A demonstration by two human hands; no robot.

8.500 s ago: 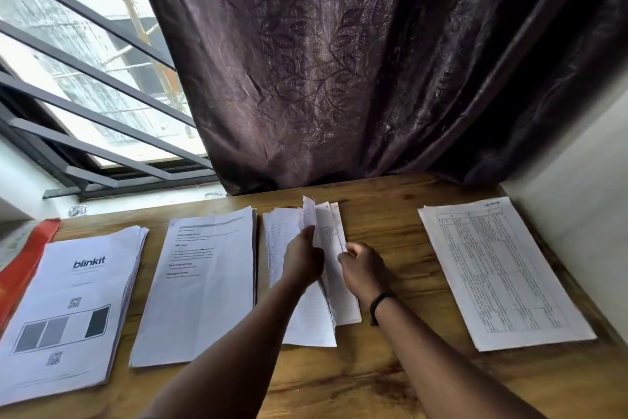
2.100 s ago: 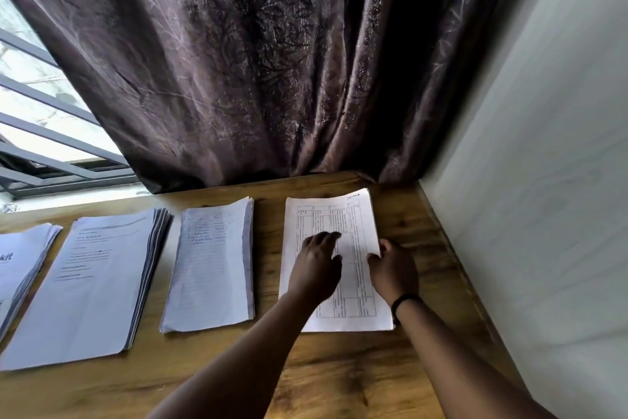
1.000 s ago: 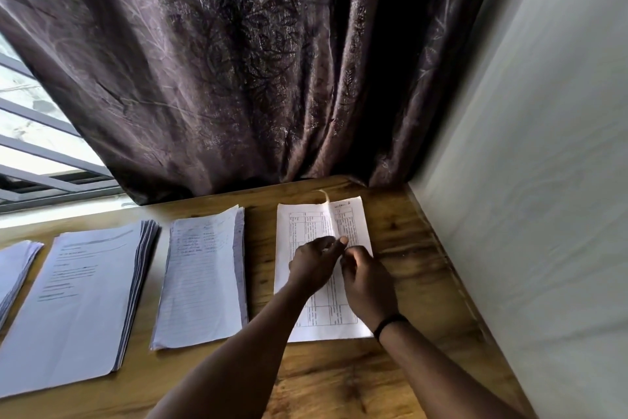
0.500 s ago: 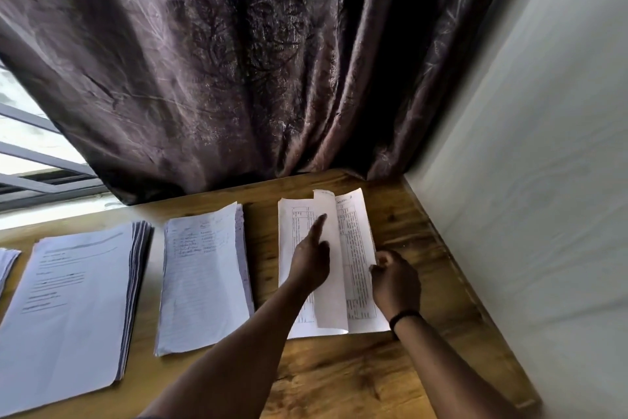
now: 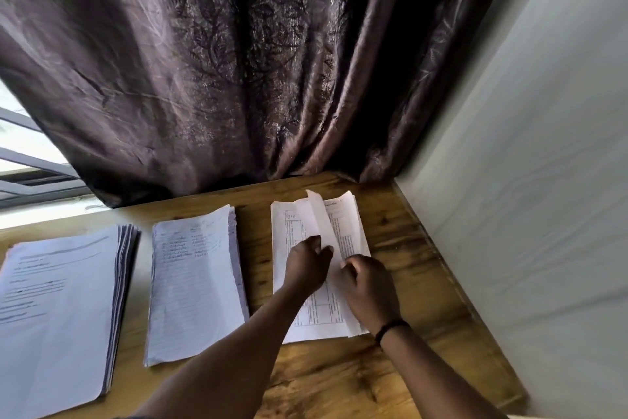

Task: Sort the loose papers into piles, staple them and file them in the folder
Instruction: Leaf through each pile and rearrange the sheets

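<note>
Head view: since before, both hands lift another table sheet.

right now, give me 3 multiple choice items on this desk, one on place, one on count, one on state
1. Which pile lies nearest the wall?
A. the table-printed pile
B. the handwritten pile
C. the typed pile

2. How many paper piles show on the desk?
A. one
B. three
C. five

3. What state is the table-printed pile in?
A. flat and untouched
B. sheets lifted by both hands
C. rolled in a tube

Key: 1 A, the table-printed pile sits rightmost, beside the wall. 2 B, it, the handwritten pile and the typed pile. 3 B, the left hand and right hand part raised sheets.
</note>
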